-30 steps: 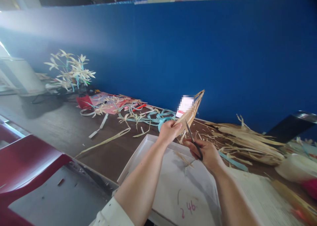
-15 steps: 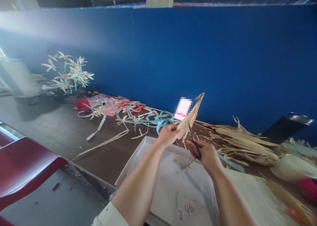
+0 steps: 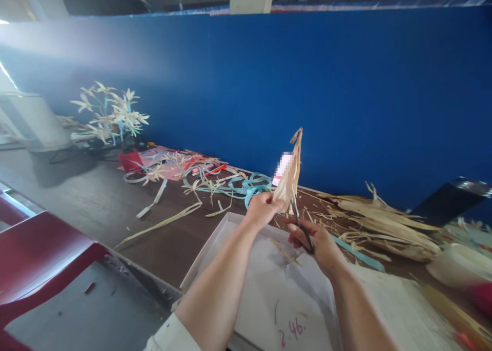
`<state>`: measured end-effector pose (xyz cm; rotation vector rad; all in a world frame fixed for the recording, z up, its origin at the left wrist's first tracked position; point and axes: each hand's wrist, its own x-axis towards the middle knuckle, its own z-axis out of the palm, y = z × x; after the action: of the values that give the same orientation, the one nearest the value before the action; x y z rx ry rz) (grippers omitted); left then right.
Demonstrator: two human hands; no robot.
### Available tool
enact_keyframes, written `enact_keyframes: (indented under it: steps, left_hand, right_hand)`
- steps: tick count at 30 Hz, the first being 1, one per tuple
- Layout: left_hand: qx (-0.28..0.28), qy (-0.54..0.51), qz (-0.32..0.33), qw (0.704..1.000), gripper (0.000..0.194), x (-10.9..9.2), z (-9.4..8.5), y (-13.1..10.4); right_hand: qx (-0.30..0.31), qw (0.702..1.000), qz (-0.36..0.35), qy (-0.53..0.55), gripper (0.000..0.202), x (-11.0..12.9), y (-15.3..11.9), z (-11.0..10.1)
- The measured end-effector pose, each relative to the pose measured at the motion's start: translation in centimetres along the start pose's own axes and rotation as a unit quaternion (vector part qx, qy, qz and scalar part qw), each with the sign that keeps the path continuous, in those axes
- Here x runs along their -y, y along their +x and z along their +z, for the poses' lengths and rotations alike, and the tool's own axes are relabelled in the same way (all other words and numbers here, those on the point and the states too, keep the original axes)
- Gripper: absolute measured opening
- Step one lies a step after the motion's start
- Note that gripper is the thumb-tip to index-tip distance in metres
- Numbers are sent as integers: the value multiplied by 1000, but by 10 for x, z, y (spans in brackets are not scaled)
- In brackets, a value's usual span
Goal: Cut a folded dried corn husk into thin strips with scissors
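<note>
Between the fingers of my left hand (image 3: 264, 208) is a dried corn husk (image 3: 289, 179), pale tan and standing upright with a curled tip. My right hand (image 3: 317, 242) is closed around the dark handles of a pair of scissors (image 3: 305, 234). The scissors' blades point up and lie against the husk's lower right edge; whether they are cutting into it I cannot tell. Below both hands lies a shallow white box lid (image 3: 269, 289) with purple handwritten digits and a few husk scraps on it.
Blue ribbon (image 3: 255, 184) and husk strips lie left of the hands, near a lit phone (image 3: 282, 169). To the right are a husk pile (image 3: 388, 223), a dark tumbler (image 3: 448, 202) and a white bowl (image 3: 457, 264). Husk flowers (image 3: 115, 112) stand far left before a blue partition (image 3: 346, 84).
The husk has turned more upright, its tip swinging left and up. The scissors have shifted from in front of the husk to its lower right edge. The view has moved slightly.
</note>
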<state>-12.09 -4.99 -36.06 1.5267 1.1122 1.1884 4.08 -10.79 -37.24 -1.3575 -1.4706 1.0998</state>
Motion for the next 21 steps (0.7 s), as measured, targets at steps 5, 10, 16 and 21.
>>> enact_keyframes:
  steps: [5,10,16,21]
  left_hand:
    - [-38,-15,3,999,29,5,2,3]
    - [-62,-24,2,998,30,7,4,5]
    - [-57,-39,-11,998,27,3,4,2]
    - [-61,-29,-14,998,26,4,6,2]
  right_hand:
    - [33,998,-2,-49,52,3,-3,3]
    - [34,997,4,-65,51,4,-2,3]
    - [25,999,-1,-47,52,7,-3,5]
    - [29,998,7,-49,51,8,-2,4]
